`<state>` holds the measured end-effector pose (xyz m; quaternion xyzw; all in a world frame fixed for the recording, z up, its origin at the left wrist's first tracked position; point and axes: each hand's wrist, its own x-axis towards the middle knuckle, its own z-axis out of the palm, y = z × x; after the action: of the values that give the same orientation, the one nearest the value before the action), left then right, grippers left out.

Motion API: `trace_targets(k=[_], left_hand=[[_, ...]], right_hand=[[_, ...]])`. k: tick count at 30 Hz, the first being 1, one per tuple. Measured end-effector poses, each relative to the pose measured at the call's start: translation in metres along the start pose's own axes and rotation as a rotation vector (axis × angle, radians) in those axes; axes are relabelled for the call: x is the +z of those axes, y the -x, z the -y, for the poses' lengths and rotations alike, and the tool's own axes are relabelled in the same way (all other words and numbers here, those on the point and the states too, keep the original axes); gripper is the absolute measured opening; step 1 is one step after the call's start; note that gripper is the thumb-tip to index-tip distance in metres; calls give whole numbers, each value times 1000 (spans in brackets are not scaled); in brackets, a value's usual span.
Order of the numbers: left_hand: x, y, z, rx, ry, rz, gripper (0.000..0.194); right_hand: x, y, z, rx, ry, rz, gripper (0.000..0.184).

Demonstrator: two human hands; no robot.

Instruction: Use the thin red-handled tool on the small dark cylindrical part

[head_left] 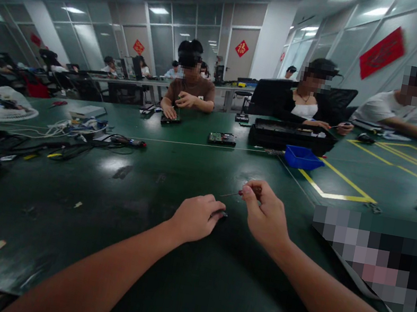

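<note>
Above the green table, my right hand [266,212] is closed round the handle of a screwdriver [254,190]. Its thin metal shaft points left, toward my other hand. My left hand [198,216] pinches a small dark part [219,213] between thumb and fingers; most of that part is hidden, so I cannot tell its kind. The screwdriver's tip is a little above and beside the part, and I cannot tell whether they touch.
Ahead on the table [127,249] lies a hard drive [222,138]. A blue bin [303,158] stands by a long black tray [292,137]. Tangled cables [76,127] spread at left. Several people work across the table. A blurred-out object [376,255] occupies the right side.
</note>
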<state>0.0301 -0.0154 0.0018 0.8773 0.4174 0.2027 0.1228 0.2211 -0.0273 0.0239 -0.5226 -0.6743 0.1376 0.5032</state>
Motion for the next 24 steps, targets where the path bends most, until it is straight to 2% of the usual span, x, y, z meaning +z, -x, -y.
trace_targets(k=[5,8,11,15,19,22,24], left_hand=[[12,-5,0,-26,-167,63,43],[14,-9,-1,-25,-228,87,34],[10,-9,-1,-42,-183,93,29],[-2,-4,3,-133,61,44,26],[-19,0,15,-252,376,-50,25],[-38,5,31,-418,673,-150,29],[-53,14,44,-529,897,-257,28]], right_hand=[[0,0,2,-9,30,22,18],[0,-1,2,-13,44,29,18],[0,-1,1,-13,44,41,19],[0,-1,0,-17,44,48,20],[-1,-1,0,-11,54,56,19],[-2,-2,0,-1,57,67,20],[-3,-2,1,1,54,71,20]])
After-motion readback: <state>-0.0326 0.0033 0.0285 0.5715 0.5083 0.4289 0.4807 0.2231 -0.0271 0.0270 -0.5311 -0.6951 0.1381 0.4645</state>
